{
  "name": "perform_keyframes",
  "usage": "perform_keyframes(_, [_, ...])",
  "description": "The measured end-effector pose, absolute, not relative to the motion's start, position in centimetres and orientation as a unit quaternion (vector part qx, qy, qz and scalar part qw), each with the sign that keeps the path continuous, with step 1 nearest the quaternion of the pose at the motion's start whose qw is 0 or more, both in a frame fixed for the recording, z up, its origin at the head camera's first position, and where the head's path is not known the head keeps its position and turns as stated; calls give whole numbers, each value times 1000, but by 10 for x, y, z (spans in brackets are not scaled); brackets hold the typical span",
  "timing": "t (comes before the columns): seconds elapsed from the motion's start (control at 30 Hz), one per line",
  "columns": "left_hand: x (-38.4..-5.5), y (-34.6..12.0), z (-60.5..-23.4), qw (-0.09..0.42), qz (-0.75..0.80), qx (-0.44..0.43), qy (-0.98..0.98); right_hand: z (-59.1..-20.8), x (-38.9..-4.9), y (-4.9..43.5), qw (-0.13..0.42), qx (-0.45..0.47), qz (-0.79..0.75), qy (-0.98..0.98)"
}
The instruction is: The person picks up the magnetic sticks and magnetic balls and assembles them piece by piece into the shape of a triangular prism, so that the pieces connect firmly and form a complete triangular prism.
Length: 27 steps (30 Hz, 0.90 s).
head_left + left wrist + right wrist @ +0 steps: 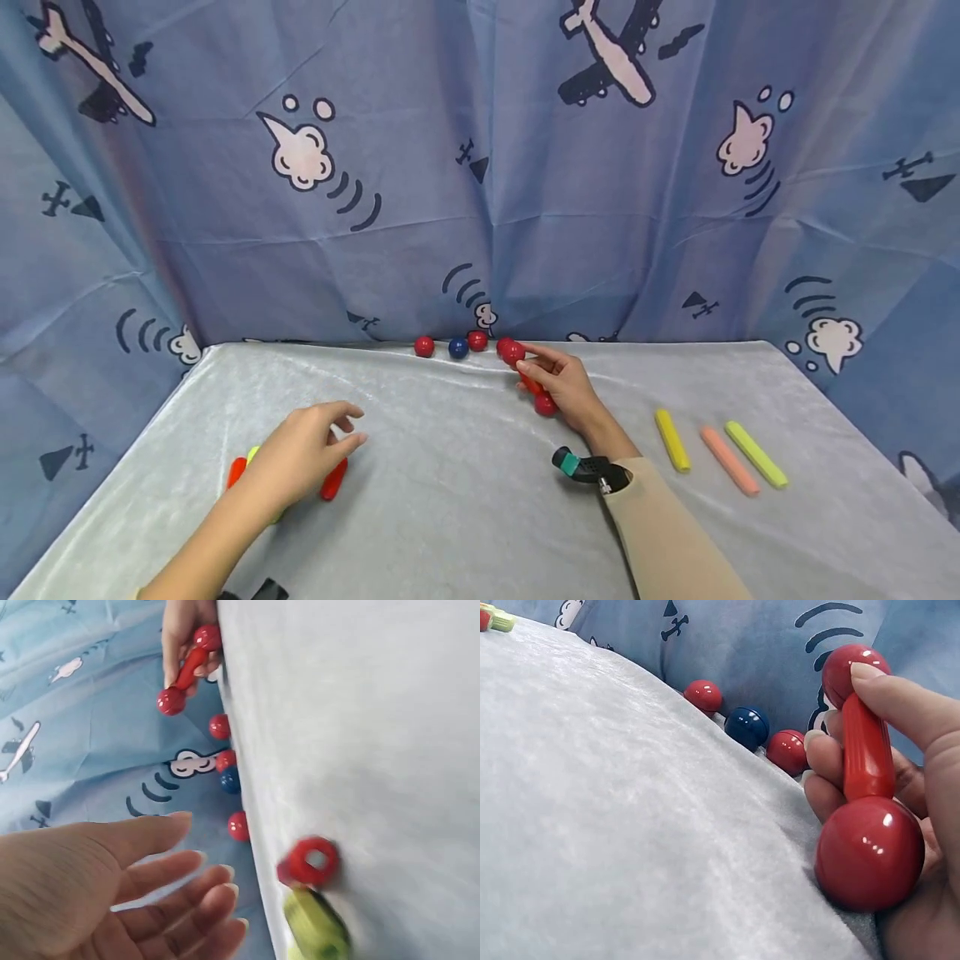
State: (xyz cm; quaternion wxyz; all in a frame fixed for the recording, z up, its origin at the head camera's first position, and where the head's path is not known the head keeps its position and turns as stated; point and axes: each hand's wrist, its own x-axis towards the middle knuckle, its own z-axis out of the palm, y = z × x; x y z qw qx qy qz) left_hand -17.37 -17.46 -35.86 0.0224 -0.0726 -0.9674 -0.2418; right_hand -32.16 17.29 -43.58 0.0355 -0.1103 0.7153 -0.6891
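Note:
My right hand (566, 387) grips a ridged red stick (868, 754) with a glossy red ball on each end. The thumb lies against the upper ball (851, 671), and the fingers curl behind the stick; the lower ball (870, 853) stays uncovered. Over on the left, my left hand (300, 454) hovers with relaxed, spread fingers and holds nothing. Under and beside it lie red sticks (333, 480) and yellow-green sticks (318, 926), partly hidden by the hand and forearm in the head view.
Along the back edge sit a red ball (423, 347), a blue ball (458, 348) and more red balls (477, 340). At right lie a yellow stick (672, 440), a pink stick (730, 461) and a lime stick (756, 454). A blue curtain (420, 167) hangs behind the cloth-covered table (450, 517).

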Motion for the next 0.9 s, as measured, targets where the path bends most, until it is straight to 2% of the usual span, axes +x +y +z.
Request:
perform_keyframes(0.2, [-151,-188,-369,30,-210,-46,-976,-434,-324,174,35,-92,-693,714])
perform_keyframes(0.43, [-142,-183,-382,6,-183,-14,-983,-436,-324,171,51,-91,-686,720])
perform_keyframes(0.7, [-155,-161,-389,52,-131,-40,-989,-436,-321,172,45,-86,-684,723])
perform_keyframes(0.9, [-182,-138,-384,23,-215,-65,-974,-436,-321,169,43,-89,-691,716])
